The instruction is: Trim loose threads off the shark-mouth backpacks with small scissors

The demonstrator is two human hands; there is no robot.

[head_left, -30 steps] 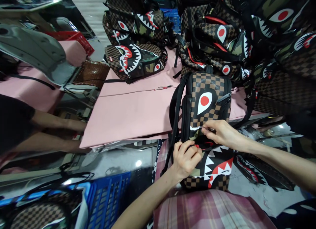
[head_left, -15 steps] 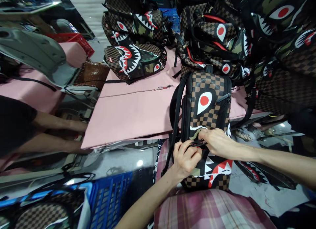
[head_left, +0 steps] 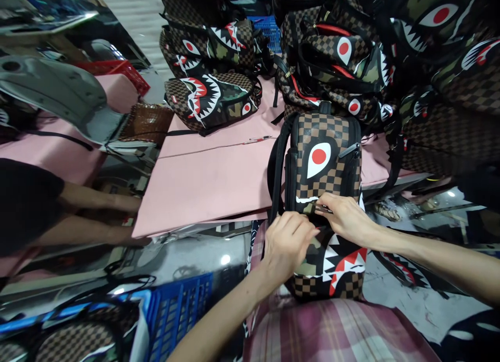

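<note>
I'd best keep the front of the bag (head_left: 332, 181) taut with my left hand (head_left: 287, 241), its fingers gripping there, and work lightly with my right hand (head_left: 346, 217), which pinches a small dark item (head_left: 323, 209) I can't identify. The bag lies directly under both hands, its base against my plaid cloth (head_left: 324, 331).

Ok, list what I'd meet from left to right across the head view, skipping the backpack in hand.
Grey chair back → brown woven item → pen on the pink tabletop → left hand → right hand → piled checkered bags at the right edge.
</note>
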